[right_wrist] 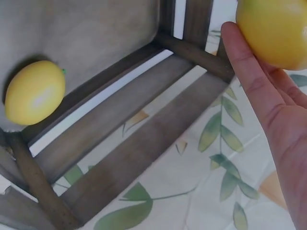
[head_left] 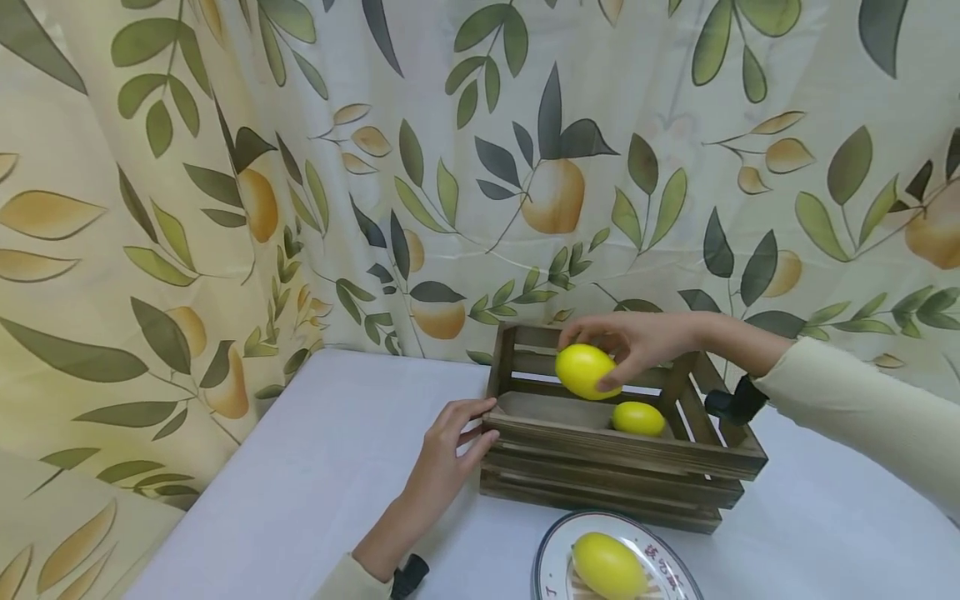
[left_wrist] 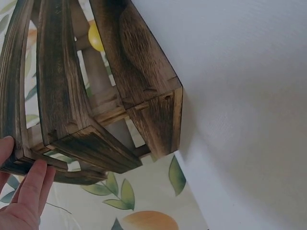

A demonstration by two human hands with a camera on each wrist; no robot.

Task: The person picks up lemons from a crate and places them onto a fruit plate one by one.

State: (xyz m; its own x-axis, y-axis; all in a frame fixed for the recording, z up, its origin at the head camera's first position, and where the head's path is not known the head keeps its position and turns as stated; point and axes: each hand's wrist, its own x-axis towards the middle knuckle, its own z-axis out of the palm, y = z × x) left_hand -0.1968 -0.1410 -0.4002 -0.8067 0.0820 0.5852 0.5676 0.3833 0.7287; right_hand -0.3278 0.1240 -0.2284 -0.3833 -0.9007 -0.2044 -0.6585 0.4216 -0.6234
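My right hand (head_left: 637, 340) holds a yellow lemon (head_left: 587, 372) between thumb and fingers, above the slatted wooden crate (head_left: 600, 433). In the right wrist view this lemon (right_wrist: 276, 33) sits against the fingers at the upper right. Inside the crate a second lemon (head_left: 638, 418) lies on the bottom, toward the right. My left hand (head_left: 446, 454) grips the crate's near left corner at the top rail, thumb and fingers on different sides of it. A third lemon (head_left: 609, 565) lies on a round plate (head_left: 551, 546) in front of the crate.
A white tabletop (head_left: 300, 467) carries the crate and plate. Behind and to the left hangs a curtain (head_left: 360, 275) printed with leaves and orange fruit. Dark wrist devices (head_left: 737, 402) are on both arms.
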